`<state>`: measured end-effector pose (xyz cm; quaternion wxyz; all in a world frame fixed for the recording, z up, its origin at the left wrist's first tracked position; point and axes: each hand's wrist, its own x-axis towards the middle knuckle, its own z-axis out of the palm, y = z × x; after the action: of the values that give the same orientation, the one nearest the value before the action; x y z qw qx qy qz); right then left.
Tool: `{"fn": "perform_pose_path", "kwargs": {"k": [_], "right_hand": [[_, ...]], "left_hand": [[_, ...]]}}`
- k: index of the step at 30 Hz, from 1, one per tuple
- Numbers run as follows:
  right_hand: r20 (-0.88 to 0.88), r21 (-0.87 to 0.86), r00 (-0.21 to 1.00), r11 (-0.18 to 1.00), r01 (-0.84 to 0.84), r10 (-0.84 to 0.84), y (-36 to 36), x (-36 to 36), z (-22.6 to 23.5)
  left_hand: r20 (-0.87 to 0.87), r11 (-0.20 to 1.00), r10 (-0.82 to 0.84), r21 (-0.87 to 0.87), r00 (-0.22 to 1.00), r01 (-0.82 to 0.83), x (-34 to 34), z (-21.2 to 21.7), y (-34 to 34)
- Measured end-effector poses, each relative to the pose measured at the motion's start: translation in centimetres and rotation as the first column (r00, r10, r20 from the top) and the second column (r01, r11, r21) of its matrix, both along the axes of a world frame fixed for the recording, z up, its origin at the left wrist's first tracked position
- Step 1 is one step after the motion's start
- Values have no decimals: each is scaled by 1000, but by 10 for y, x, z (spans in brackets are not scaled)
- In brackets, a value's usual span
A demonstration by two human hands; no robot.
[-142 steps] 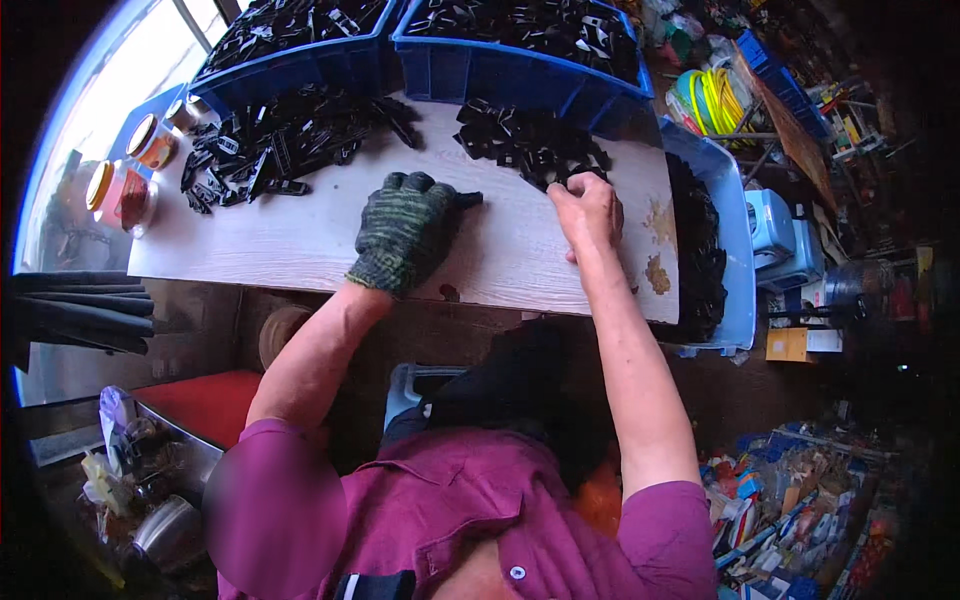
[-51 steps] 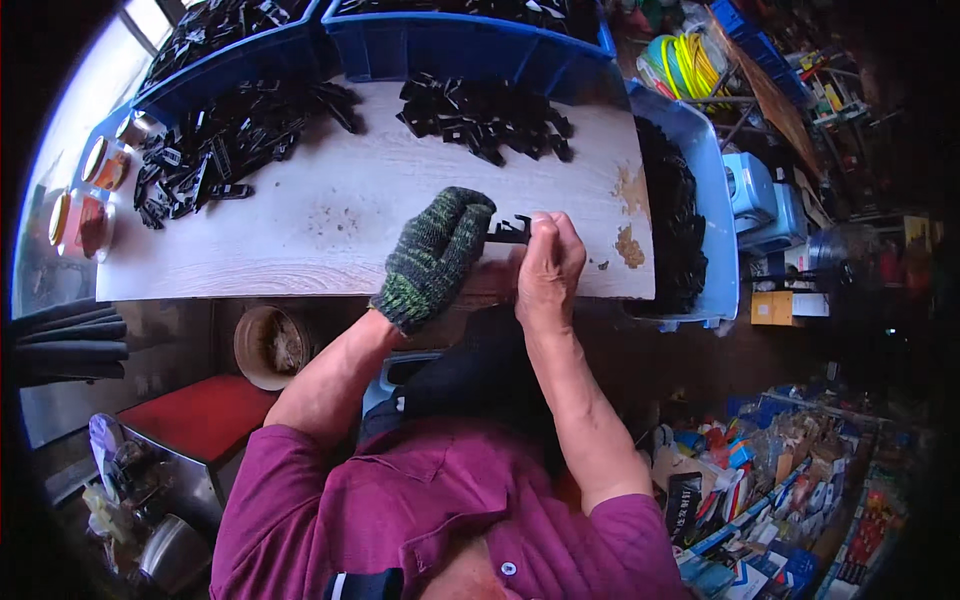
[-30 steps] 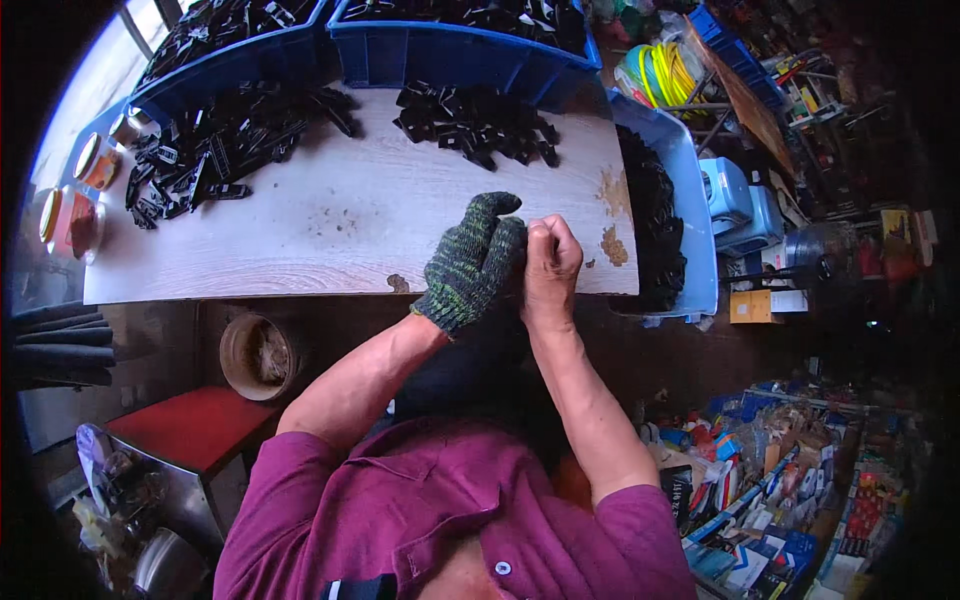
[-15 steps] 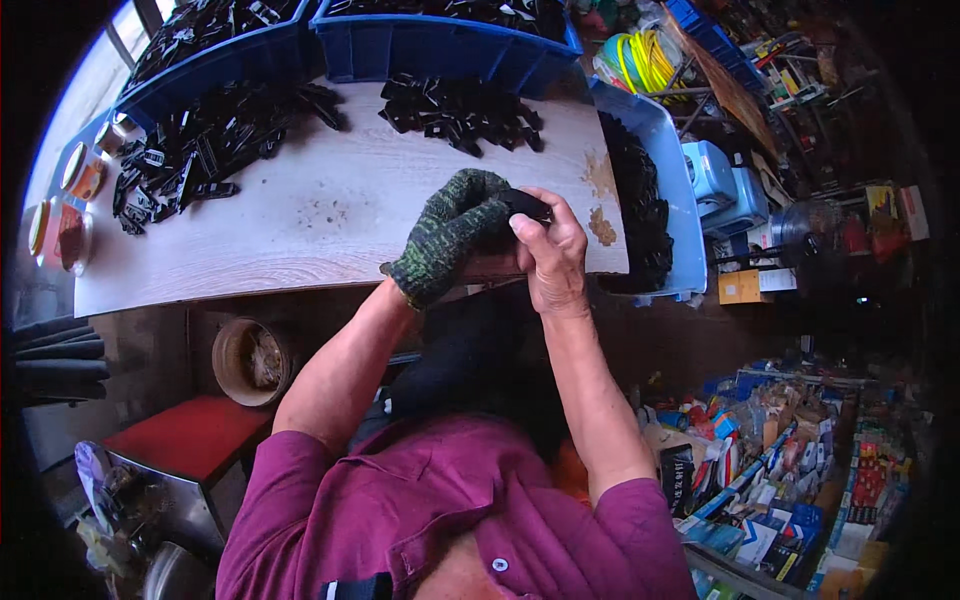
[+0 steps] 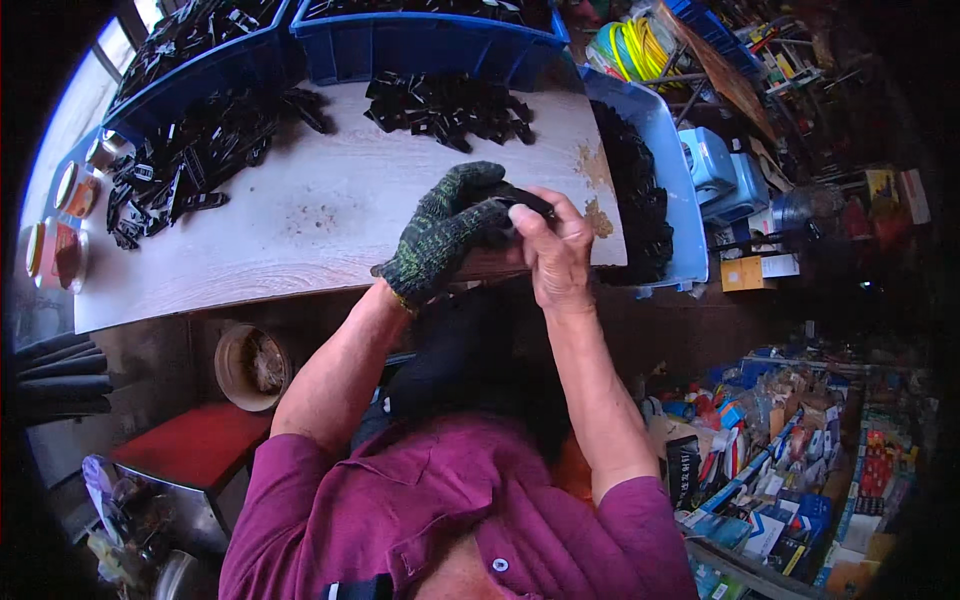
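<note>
My left hand (image 5: 445,230), in a dark green knitted glove, and my bare right hand (image 5: 552,245) meet over the front edge of the pale wooden table (image 5: 300,230). Between their fingertips they pinch a small black plastic part (image 5: 522,203), mostly hidden by the fingers. A loose pile of similar black parts (image 5: 450,105) lies at the far middle of the table. A bigger heap of black parts (image 5: 190,160) spreads over its far left.
Blue crates (image 5: 420,40) full of black parts line the far edge, and another blue crate (image 5: 655,180) hangs at the right end. Small round tins (image 5: 60,230) stand at the left end. Below are a round bucket (image 5: 250,365), a red stool (image 5: 190,445) and cluttered boxes (image 5: 760,480) to the right.
My right hand picked a black part from the far pile and drew back to the table's front edge. The gloved left hand lifted off the table and joined it on the part.
</note>
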<state>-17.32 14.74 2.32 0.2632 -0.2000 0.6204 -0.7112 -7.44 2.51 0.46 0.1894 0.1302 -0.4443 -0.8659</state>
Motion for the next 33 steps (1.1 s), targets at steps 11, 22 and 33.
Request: {"fn": "perform_pose_path", "kwargs": {"k": [11,22,33], "right_hand": [[-11,73,861,859,507,-508,-2,-98,30],[-346,654,938,716,245,-5,-84,-97,9],[100,321,942,885,-336,321,-49,-85,-3]], "left_hand": [[-33,999,27,23,999,-26,-2,0,9],[22,993,-18,-117,1000,20,-2,-4,13],[-225,310,434,-872,872,-379,-3,4,-35]]}}
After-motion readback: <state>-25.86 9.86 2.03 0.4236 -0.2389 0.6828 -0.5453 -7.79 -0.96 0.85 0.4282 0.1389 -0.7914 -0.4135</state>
